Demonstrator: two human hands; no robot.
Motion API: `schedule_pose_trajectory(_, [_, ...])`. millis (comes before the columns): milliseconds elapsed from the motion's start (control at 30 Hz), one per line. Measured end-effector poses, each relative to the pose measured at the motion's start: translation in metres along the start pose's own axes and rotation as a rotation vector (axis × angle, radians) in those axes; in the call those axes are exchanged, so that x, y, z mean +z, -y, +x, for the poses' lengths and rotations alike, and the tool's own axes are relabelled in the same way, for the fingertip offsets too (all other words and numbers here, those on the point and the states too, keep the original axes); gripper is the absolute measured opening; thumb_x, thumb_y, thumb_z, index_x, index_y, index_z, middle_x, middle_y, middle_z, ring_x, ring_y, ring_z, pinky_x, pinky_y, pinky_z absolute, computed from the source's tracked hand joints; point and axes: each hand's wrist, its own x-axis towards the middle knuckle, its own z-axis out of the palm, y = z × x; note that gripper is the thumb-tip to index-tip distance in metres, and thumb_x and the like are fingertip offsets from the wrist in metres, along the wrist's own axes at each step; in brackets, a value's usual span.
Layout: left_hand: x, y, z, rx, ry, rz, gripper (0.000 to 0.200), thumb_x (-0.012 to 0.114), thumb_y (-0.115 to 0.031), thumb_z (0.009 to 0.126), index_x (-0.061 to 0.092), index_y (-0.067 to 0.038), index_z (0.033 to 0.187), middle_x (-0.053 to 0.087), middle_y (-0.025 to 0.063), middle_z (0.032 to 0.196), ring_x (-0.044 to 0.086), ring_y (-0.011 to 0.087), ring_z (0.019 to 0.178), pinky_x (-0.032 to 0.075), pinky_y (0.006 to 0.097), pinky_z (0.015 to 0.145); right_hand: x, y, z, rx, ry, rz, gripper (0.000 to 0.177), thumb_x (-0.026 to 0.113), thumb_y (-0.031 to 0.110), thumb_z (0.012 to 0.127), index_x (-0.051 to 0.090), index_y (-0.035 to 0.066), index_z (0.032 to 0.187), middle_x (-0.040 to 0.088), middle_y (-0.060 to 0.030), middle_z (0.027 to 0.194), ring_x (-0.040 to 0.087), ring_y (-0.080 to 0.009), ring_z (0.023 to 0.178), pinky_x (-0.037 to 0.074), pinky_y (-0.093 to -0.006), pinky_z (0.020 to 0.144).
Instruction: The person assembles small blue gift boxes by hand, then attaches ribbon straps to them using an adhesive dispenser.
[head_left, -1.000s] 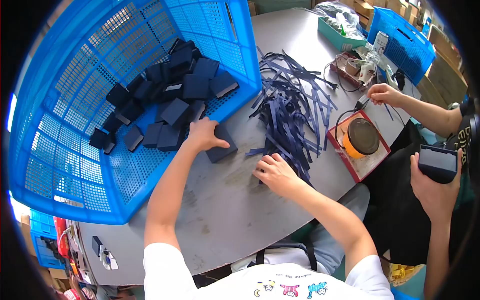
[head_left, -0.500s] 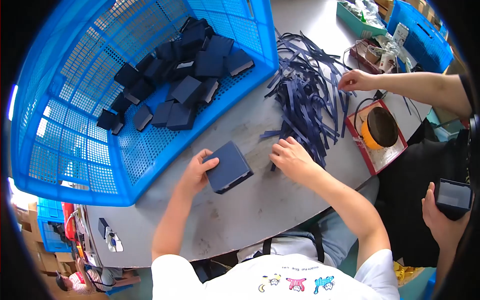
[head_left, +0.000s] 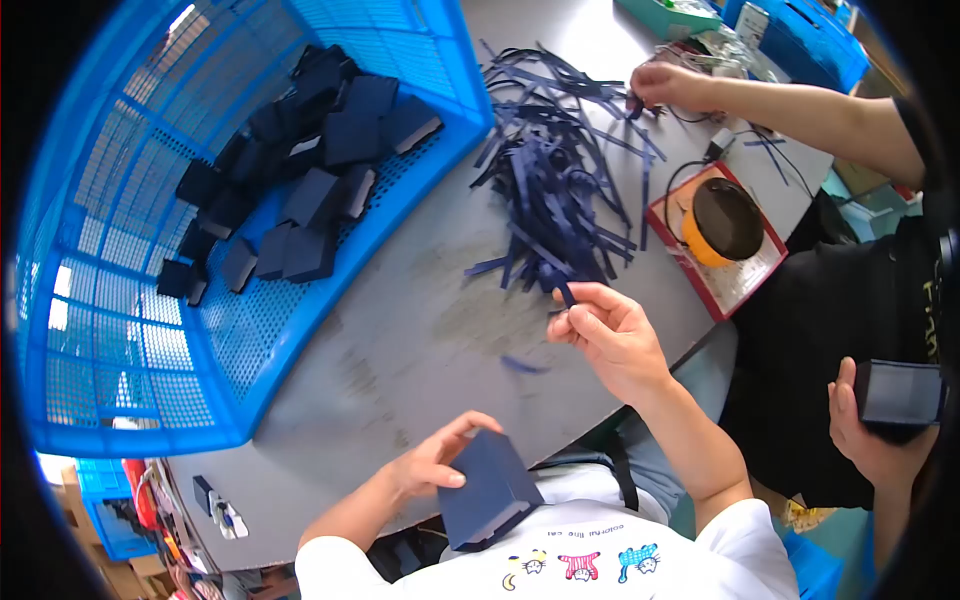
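Note:
My left hand is closed on the edge of a navy blue box, which it holds close against the white shirt, with a pale strip showing along its lower edge. Thumb and forefinger of my right hand pinch a short navy ribbon strip at the near end of a loose heap of navy ribbon strips. A single blurred strip shows over the table between my two hands.
A large blue plastic crate stands at the left, holding several navy boxes. To the right, a red-edged tray carries a round orange pot. A co-worker's hand reaches to the ribbons; their other hand holds an open box.
My left hand has brought the box down toward my body and tilted it. My right hand has turned up, now pinching a ribbon strip. The view has shifted; the co-worker's far hand now grips ribbon.

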Motion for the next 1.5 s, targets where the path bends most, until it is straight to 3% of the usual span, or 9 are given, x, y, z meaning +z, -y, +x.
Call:
schedule_pose_trajectory(133, [-0.03, -0.017, 0.008, 0.119, 0.119, 0.284, 0.053, 0.083, -0.01, 0.056, 0.044, -0.007, 0.091, 0.055, 0.0152, 0.106, 0.054, 0.0213, 0.095, 0.044, 0.0331, 0.082, -0.016, 0.023, -0.026, 0.015, -0.174, -0.046, 0.012, 0.055, 0.01, 0.089, 0.061, 0.0, 0.092, 0.062, -0.0078, 0.069, 0.059, -0.015, 0.058, 0.045, -0.0241, 0.048])
schedule_pose_trajectory(200, [-0.041, -0.034, 0.009, -0.019, 0.225, 0.453, 0.053, 0.083, -0.007, 0.056, 0.045, -0.007, 0.093, 0.056, 0.015, 0.106, 0.055, 0.0199, 0.094, 0.044, 0.0323, 0.082, -0.028, 0.035, -0.036, 0.002, -0.227, -0.087, 0.012, 0.056, 0.01, 0.088, 0.061, 0.0, 0.091, 0.061, -0.007, 0.068, 0.056, -0.0129, 0.055, 0.041, -0.022, 0.045])
schedule_pose_trajectory(300, [-0.028, -0.065, 0.018, -0.345, 0.461, 0.535, 0.076, 0.079, -0.008, 0.062, 0.04, -0.003, 0.127, 0.051, 0.0142, 0.119, 0.054, 0.0206, 0.099, 0.047, 0.0328, 0.083, -0.05, 0.049, -0.053, -0.034, -0.355, -0.102, 0.013, 0.06, 0.012, 0.086, 0.062, -0.001, 0.086, 0.056, -0.0027, 0.063, 0.04, -0.0044, 0.046, 0.026, -0.0177, 0.039])
schedule_pose_trajectory(333, [-0.032, -0.066, 0.029, -0.173, 0.653, 0.705, 0.083, 0.077, -0.009, 0.065, 0.034, -0.002, 0.134, 0.049, 0.013, 0.124, 0.054, 0.0212, 0.101, 0.047, 0.0329, 0.084, -0.058, 0.053, -0.057, -0.078, -0.4, -0.104, 0.013, 0.06, 0.013, 0.086, 0.062, 0.0, 0.086, 0.054, -0.001, 0.06, 0.037, -0.0033, 0.045, 0.024, -0.0173, 0.039])
schedule_pose_trajectory(433, [-0.03, -0.082, 0.063, -0.162, 0.856, 0.728, 0.078, 0.077, -0.007, 0.064, 0.037, 0.0, 0.131, 0.047, 0.0113, 0.125, 0.052, 0.0197, 0.105, 0.045, 0.0314, 0.084, -0.078, 0.069, -0.064, -0.227, -0.555, -0.169, 0.015, 0.059, 0.014, 0.087, 0.062, 0.0, 0.084, 0.044, 0.0034, 0.056, 0.032, -0.0017, 0.045, 0.022, -0.0169, 0.039])
schedule_pose_trajectory(567, [-0.001, -0.084, 0.101, -0.032, 0.223, 0.621, 0.08, 0.081, -0.008, 0.059, 0.04, -0.006, 0.128, 0.045, 0.0076, 0.122, 0.046, 0.0177, 0.11, 0.039, 0.0324, 0.091, -0.107, 0.088, -0.063, -0.328, -0.776, -0.259, 0.016, 0.058, 0.013, 0.087, 0.061, -0.001, 0.079, 0.041, 0.0064, 0.054, 0.029, -0.0001, 0.043, 0.019, -0.0179, 0.039])
schedule_pose_trajectory(633, [0.011, -0.084, 0.132, 0.182, 0.33, 0.898, 0.079, 0.081, -0.01, 0.06, 0.041, -0.007, 0.128, 0.047, 0.0073, 0.121, 0.048, 0.0183, 0.107, 0.041, 0.0327, 0.089, -0.119, 0.095, -0.059, -0.378, -0.828, -0.283, 0.017, 0.059, 0.014, 0.087, 0.061, 0.0, 0.077, 0.039, 0.0077, 0.052, 0.027, 0.0002, 0.042, 0.017, -0.0186, 0.039])
schedule_pose_trajectory(900, [0.04, -0.067, 0.198, 0.037, 0.735, 1.008, 0.07, 0.071, -0.016, 0.07, 0.039, -0.01, 0.132, 0.052, 0.0109, 0.123, 0.059, 0.0247, 0.097, 0.046, 0.0323, 0.084, -0.141, 0.102, -0.037, -0.413, -0.925, -0.205, 0.016, 0.067, 0.013, 0.081, 0.06, 0.003, 0.071, 0.041, 0.008, 0.051, 0.026, 0.0008, 0.039, 0.016, -0.0187, 0.037])
schedule_pose_trajectory(1500, [0.037, -0.061, 0.212, 0.046, 0.782, 1.02, 0.071, 0.071, -0.014, 0.068, 0.039, -0.01, 0.132, 0.054, 0.0113, 0.119, 0.059, 0.0265, 0.094, 0.047, 0.0333, 0.082, -0.152, 0.093, -0.021, -0.366, -0.997, -0.255, 0.012, 0.067, 0.011, 0.08, 0.06, 0.004, 0.074, 0.041, 0.0087, 0.052, 0.026, 0.0005, 0.04, 0.016, -0.0191, 0.038])
